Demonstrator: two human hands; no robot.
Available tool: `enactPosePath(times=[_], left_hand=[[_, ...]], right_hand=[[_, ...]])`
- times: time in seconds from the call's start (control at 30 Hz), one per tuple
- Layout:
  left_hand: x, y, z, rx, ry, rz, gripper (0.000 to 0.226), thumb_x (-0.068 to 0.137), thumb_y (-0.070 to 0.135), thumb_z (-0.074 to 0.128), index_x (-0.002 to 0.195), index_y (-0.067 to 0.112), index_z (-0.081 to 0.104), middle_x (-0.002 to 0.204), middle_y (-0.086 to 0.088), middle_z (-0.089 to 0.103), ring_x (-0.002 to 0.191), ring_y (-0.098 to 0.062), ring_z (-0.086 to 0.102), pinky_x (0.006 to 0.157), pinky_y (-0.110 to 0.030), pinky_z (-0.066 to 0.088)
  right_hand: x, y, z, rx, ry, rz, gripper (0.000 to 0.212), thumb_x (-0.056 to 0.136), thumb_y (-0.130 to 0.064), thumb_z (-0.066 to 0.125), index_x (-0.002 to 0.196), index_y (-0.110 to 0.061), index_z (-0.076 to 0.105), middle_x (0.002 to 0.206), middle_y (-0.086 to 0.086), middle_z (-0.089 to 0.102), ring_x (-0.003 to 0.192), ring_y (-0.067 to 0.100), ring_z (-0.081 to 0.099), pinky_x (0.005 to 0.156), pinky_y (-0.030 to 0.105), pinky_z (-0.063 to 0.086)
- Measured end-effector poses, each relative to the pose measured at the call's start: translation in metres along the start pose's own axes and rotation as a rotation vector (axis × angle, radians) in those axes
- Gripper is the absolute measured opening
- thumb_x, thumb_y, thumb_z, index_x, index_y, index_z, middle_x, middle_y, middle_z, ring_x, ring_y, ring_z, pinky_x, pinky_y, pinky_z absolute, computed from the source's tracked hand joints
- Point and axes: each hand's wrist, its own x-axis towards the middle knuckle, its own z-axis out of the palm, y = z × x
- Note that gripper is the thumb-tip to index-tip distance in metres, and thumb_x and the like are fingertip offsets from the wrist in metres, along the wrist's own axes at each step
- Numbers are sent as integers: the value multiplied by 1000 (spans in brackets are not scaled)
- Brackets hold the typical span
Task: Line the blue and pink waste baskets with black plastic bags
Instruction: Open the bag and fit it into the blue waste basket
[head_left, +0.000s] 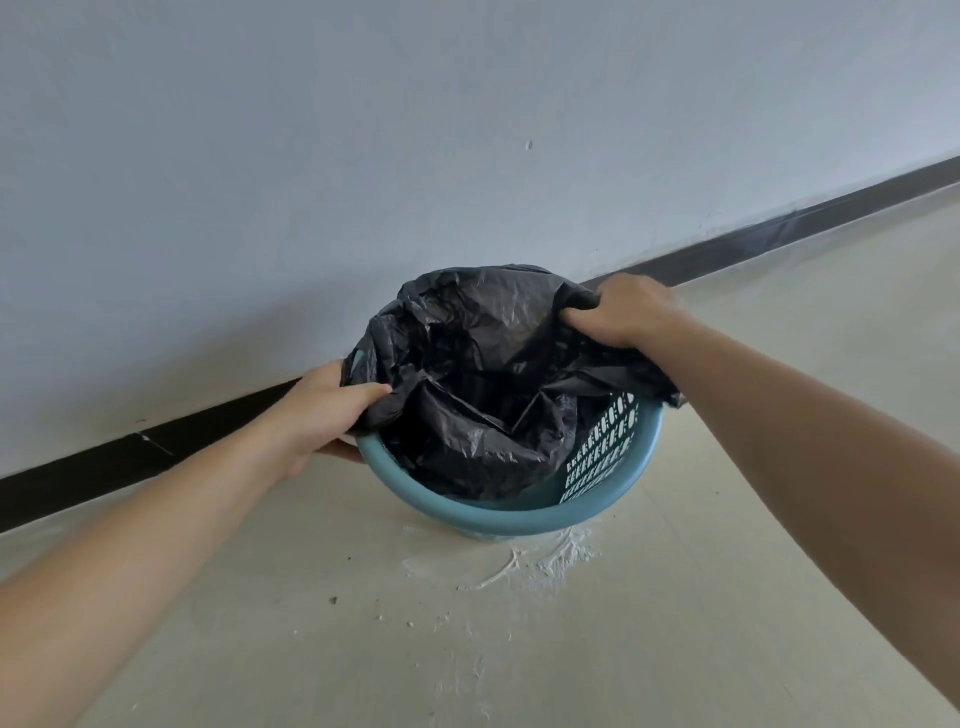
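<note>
A blue waste basket (498, 517) with perforated walls stands on the floor close to the wall. A crumpled black plastic bag (478, 384) sits inside it, its mouth open and raised above the rim. My left hand (324, 410) grips the bag's left edge at the basket's left rim. My right hand (628, 312) grips the bag's far right edge, pulled over the far right side. The near rim and part of the right inner wall are uncovered. No pink basket is in view.
A grey wall (363, 156) with a black skirting strip (779, 228) runs right behind the basket. The pale floor (311, 597) has white powder smears (550, 564) and small bits of debris in front of the basket.
</note>
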Motion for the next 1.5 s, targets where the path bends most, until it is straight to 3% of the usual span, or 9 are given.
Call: enactPosePath(times=[0.13,0.37,0.6,0.77,0.87,1.03,1.23,1.37,1.5], left_hand=[[3,-1,14,6,254,71,11,83,22,55,92,21,61,91,-9,70,80,-28,69,59,-42,58],[15,9,26,241,525,157,25,87,18,52,68,16,36,70,-3,44,61,-21,39,50,-34,25],[17,34,40,-167,448,38,41,89,47,57,112,15,41,104,-5,55,92,-24,60,68,-40,57],[-16,21,60,402,678,523,68,88,56,54,139,13,40,145,-13,37,135,-30,30,108,-47,28],[-24,21,63,713,559,700,59,87,48,60,136,19,48,130,-4,55,130,-24,40,109,-53,24],[-27,30,64,549,641,777,21,83,14,69,103,20,70,83,9,58,86,-20,58,88,-41,35],[-37,5,73,561,823,1028,17,88,11,65,104,12,60,86,-3,61,85,-25,57,88,-35,34],[-41,-17,82,559,803,1100,16,92,11,61,108,14,57,91,-6,61,88,-26,55,87,-36,37],[-42,-27,85,593,784,1149,17,85,-6,53,89,10,49,89,-18,55,87,-34,50,82,-40,40]], right_hand=[[0,-10,0,-107,17,-59,51,74,-67,48,77,-15,52,87,5,56,81,28,53,71,35,41],[-2,8,-21,559,-567,133,61,62,-62,73,101,-16,74,96,7,76,87,29,73,92,46,55],[-9,22,-10,451,279,170,87,70,-63,69,139,-20,38,136,11,37,124,29,43,99,40,41],[-38,7,-5,131,557,-264,54,83,-43,50,134,-25,50,116,8,45,101,22,39,97,42,36],[-47,4,-3,-201,482,-675,38,95,-29,44,129,-25,60,116,4,59,113,26,46,104,46,25],[-49,1,-13,-321,164,-613,39,92,-21,55,130,-27,58,98,-2,62,107,24,53,111,47,18],[-65,32,-27,-169,433,-685,20,84,-5,60,92,-18,72,74,1,58,77,27,52,79,43,47],[-86,57,-10,-100,608,-768,5,83,-7,62,83,-12,63,73,3,54,63,25,54,44,29,39],[-101,77,16,-108,606,-995,9,87,-20,56,84,-13,62,75,0,54,59,19,50,41,24,34]])
